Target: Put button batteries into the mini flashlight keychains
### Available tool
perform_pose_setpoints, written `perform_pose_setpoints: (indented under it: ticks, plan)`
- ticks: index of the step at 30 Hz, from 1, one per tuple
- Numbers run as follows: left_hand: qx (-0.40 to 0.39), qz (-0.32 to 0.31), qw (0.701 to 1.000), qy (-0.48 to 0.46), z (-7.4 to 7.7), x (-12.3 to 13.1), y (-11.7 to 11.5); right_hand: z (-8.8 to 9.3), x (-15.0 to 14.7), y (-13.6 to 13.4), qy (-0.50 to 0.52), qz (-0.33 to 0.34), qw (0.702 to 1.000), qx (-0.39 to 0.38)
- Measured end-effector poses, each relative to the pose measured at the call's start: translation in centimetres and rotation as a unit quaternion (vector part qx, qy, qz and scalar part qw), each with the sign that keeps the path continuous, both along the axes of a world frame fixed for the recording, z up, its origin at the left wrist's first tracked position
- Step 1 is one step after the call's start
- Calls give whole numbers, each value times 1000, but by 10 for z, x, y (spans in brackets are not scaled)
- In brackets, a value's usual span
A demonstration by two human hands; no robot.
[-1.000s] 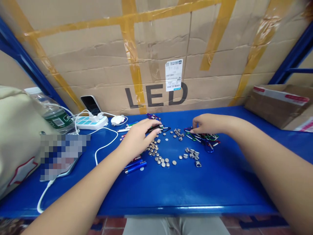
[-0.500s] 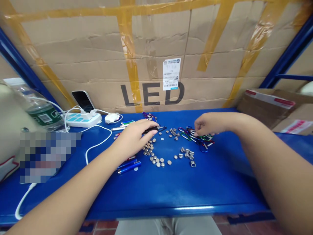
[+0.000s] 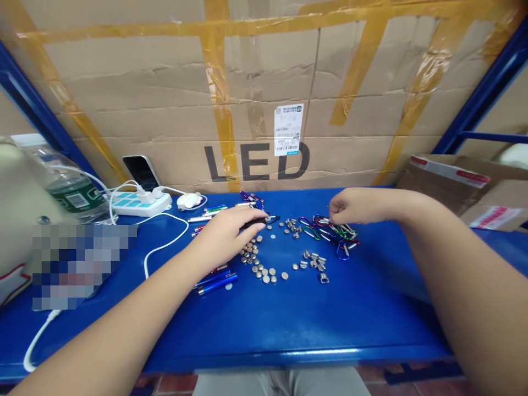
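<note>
"What's different from a second ago?"

"Mostly the right hand [image 3: 363, 206]. It was dipped at the left end of the clips [image 3: 336, 234]; now it's above the back of that pile, nearer the middle, so more of the red and green ones at the left end show."

"Has it got one?"

"I can't tell. The fingers are curled in, and the fingertips are half hidden. A bright bar lies just beside them, but whether it's pinched or only lying there, I couldn't say."

"And the left hand [image 3: 225, 234]?"

"Barely changed. Its thumb and fingers pinch the black tube [image 3: 254, 223], whose silvery tip points right, toward the clips. The hand hangs over the edge of the coloured tubes [image 3: 218, 284]."

"What does that mean for the work?"

"I'd judge the tube is being kept ready while the other hand picks about in the clips. The hands are well apart, so nothing has been joined between them."

"Anything else shifted?"

"Not that I can see. The round discs [image 3: 256, 262] lie in the same curve on the blue tabletop [image 3: 289, 324], and the metal clasps [image 3: 315, 259] sit nearer the front than the clips, as before."
</note>
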State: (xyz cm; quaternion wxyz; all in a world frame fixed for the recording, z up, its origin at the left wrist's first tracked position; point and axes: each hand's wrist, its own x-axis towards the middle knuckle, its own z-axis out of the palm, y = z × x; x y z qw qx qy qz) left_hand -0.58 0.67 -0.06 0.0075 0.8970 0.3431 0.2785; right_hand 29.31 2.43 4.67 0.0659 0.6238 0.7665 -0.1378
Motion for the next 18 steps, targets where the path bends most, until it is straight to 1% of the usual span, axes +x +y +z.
perform_pose_setpoints:
  ticks: [2,4,5,7,9,10,12,15,18]
  plan:
    - [-12,-3,1000,-9,-1,2,0,2,-2,-2,61,12,998,4]
    - [-26,3,999,-30,-1,4,-2,1,-10,-5,153,52,987,-16]
    - [-35,8,998,-45,-1,5,-4,-1,-17,-8,208,78,974,-37]
    - [-58,11,996,-74,1,8,-8,-4,-32,-13,310,124,938,-90]
    - [-80,1,992,-95,5,9,-12,-9,-46,-17,374,150,904,-142]
    - [-88,-5,991,-101,7,10,-14,-11,-51,-18,395,157,891,-161]
    - [-99,-8,989,-110,9,10,-17,-15,-56,-18,419,166,874,-183]
    - [-113,-13,988,-108,8,11,-17,-20,-57,-15,437,166,864,-188]
    - [-91,-45,990,-96,5,13,-16,-23,-58,-13,440,168,861,-193]
